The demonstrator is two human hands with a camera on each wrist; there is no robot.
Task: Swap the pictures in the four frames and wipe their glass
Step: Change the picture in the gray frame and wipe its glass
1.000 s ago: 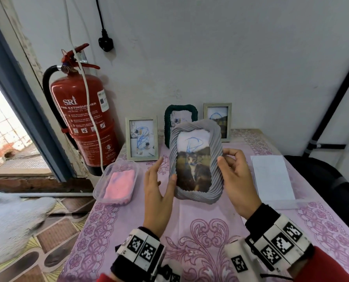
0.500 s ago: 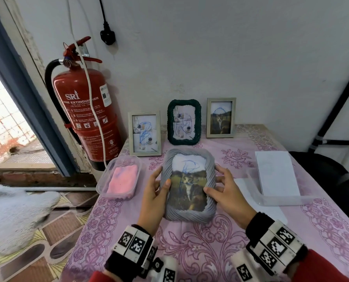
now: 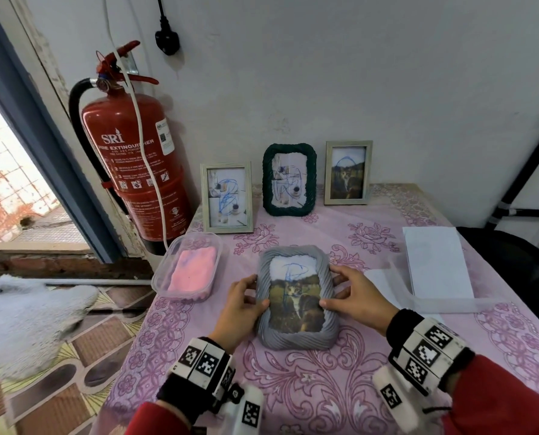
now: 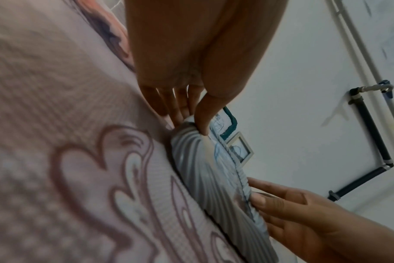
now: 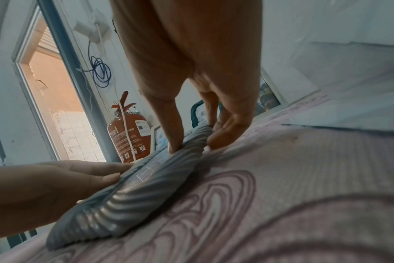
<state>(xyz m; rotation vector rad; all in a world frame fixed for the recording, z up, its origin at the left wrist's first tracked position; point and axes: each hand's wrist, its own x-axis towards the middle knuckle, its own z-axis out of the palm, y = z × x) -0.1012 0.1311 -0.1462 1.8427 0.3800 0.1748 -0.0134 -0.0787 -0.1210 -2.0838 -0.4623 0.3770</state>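
A grey ribbed frame (image 3: 295, 296) lies face up on the pink tablecloth, showing a dark animal photo with blue scribble on its glass. My left hand (image 3: 241, 304) pinches its left rim, thumb on top and fingers at the side (image 4: 191, 113). My right hand (image 3: 353, 298) pinches the right rim in the same way (image 5: 196, 145). Three more frames stand against the back wall: a pale one (image 3: 226, 197) at the left, a dark green ribbed one (image 3: 289, 178) in the middle, and a pale one (image 3: 347, 172) at the right. All carry blue scribble.
A clear plastic tub (image 3: 167, 285) holding a pink cloth sits left of the grey frame, near the table's left edge. A red fire extinguisher (image 3: 136, 171) stands beyond that edge. White sheets in a clear sleeve (image 3: 434, 262) lie at the right.
The grey frame was held upright in the air a second ago. Both hands have brought it down and it now lies flat on the table.
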